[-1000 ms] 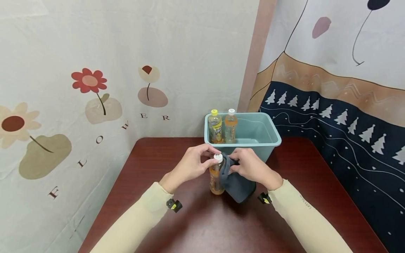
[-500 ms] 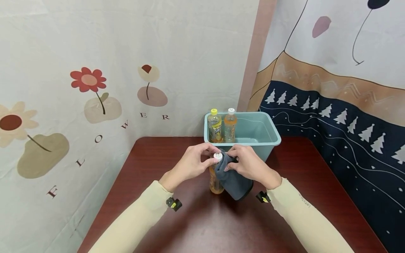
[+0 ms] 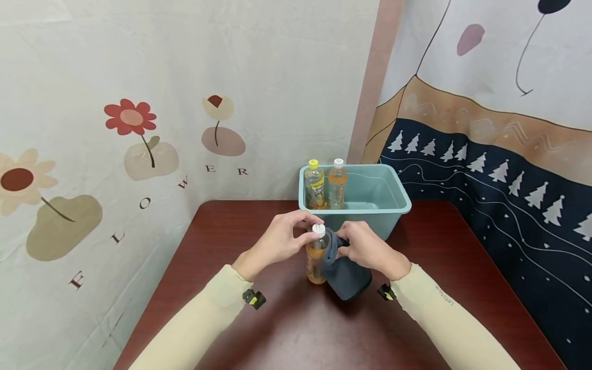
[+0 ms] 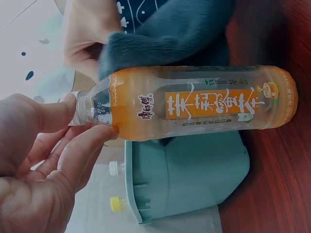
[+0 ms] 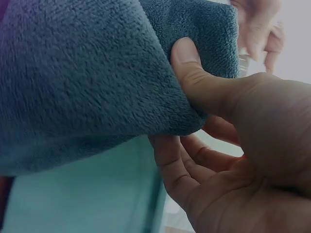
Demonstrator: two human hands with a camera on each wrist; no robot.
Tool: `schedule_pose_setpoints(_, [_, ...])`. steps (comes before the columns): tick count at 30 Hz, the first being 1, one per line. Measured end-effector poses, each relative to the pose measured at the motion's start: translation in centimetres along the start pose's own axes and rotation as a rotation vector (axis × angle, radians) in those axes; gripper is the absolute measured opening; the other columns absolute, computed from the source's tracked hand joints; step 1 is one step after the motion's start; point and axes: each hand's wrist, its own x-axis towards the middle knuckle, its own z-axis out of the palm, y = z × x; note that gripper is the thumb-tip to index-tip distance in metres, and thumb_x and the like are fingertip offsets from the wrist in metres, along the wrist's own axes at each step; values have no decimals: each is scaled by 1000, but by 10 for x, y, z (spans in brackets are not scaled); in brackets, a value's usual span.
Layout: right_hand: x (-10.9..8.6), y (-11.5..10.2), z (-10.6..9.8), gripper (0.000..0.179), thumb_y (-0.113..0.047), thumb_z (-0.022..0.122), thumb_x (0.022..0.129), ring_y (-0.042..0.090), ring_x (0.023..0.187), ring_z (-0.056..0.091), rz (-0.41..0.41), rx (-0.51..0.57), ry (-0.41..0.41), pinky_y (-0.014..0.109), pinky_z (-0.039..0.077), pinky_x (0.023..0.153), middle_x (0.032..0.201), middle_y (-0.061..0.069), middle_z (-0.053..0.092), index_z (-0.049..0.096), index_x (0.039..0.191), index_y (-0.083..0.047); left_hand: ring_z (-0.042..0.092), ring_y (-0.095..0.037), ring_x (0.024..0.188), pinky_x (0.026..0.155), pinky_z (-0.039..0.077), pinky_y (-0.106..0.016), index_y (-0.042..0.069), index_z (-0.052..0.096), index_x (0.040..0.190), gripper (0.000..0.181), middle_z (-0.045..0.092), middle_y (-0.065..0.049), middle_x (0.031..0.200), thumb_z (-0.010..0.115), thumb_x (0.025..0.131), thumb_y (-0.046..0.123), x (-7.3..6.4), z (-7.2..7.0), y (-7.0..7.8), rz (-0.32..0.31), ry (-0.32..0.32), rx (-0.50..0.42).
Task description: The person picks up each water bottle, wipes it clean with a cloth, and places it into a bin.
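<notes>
A plastic drink bottle (image 3: 316, 264) with an orange label and white cap stands upright on the table. My left hand (image 3: 282, 237) pinches it at the cap and neck between thumb and fingers. In the left wrist view the bottle (image 4: 204, 99) shows its label, with the left hand (image 4: 53, 145) at its neck. My right hand (image 3: 370, 246) grips a folded grey-blue cloth (image 3: 347, 277) against the bottle's right side, just below the cap. The right wrist view shows the cloth (image 5: 87, 73) pinched between the thumb and fingers of the right hand (image 5: 233, 141).
Behind the hands a light-blue plastic bin (image 3: 393, 210) stands on the dark red table (image 3: 213, 226). At its left end are a yellow-capped bottle (image 3: 314, 187) and a white-capped bottle (image 3: 337, 187). A printed cloth backdrop (image 3: 277, 77) rises behind the table.
The right hand drew the cloth up and left across the bottle's shoulder, then back down and right along its side. The left hand stayed at the cap.
</notes>
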Motion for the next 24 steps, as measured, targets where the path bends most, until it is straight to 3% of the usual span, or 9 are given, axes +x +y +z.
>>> schedule_pose_setpoints(4, [1, 9, 14, 11, -2, 92, 99, 11, 88, 71, -15, -22, -49, 23, 54, 69, 99, 4, 82, 92, 102, -13, 87, -20, 114, 101, 71, -51, 13, 81, 136, 32, 86, -5, 128, 89, 105, 13, -1, 0, 0, 1, 5, -17])
schedule_pose_setpoints(8, [2, 16, 28, 13, 4, 90, 97, 5, 76, 64, -29, -23, -90, 21, 48, 64, 88, 2, 79, 90, 99, -9, 86, -20, 115, 102, 70, -52, 13, 80, 136, 32, 86, -4, 128, 89, 106, 14, -2, 0, 0, -7, 2, -23])
schedule_pose_setpoints(17, [3, 28, 53, 24, 10, 88, 96, 2, 56, 48, -30, -13, -124, 19, 33, 56, 60, -3, 52, 77, 83, -8, 86, -18, 115, 101, 70, -44, 14, 80, 137, 32, 85, -3, 128, 89, 106, 15, -3, 0, 2, -22, -1, -18])
schedule_pose_setpoints(24, [1, 34, 64, 30, 12, 86, 96, 3, 52, 48, -8, 9, -153, 20, 31, 55, 59, -8, 41, 73, 79, -9, 86, -19, 115, 102, 70, -46, 14, 80, 138, 32, 86, -4, 128, 88, 107, 15, -3, 0, 3, -23, -4, -27])
